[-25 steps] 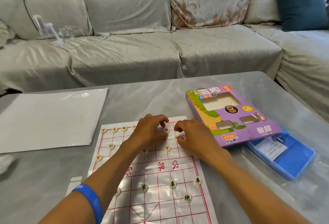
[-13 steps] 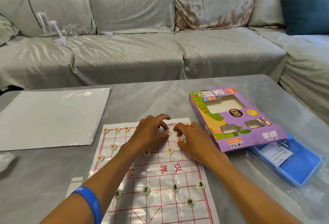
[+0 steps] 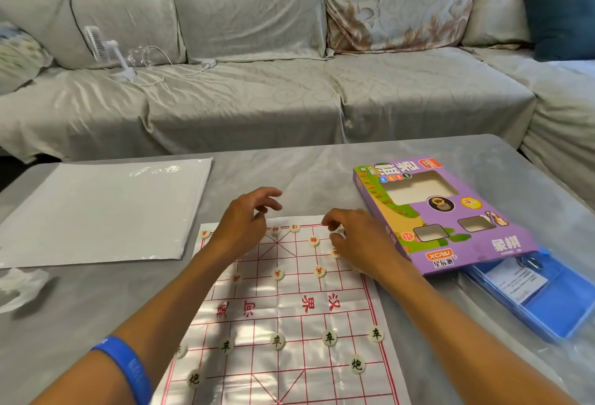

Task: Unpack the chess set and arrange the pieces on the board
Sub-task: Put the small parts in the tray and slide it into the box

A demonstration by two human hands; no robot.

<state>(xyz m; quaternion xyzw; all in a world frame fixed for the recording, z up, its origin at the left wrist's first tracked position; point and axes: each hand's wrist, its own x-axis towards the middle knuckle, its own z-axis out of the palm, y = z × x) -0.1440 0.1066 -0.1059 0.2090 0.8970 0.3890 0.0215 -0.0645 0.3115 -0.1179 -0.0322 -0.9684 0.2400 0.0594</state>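
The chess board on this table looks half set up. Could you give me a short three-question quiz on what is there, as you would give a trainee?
1. True or false: the purple box lies on the person's right of the chess board.
2. Which colour is the writing on the pieces in the near rows, such as the piece by the board's right edge? A red, B black, C blue.
3. Fill in: the left hand and the right hand are both over the board's ___ end.

Key: 1 true. 2 B. 3 far, where the red-lettered pieces such as the one between the hands sit.
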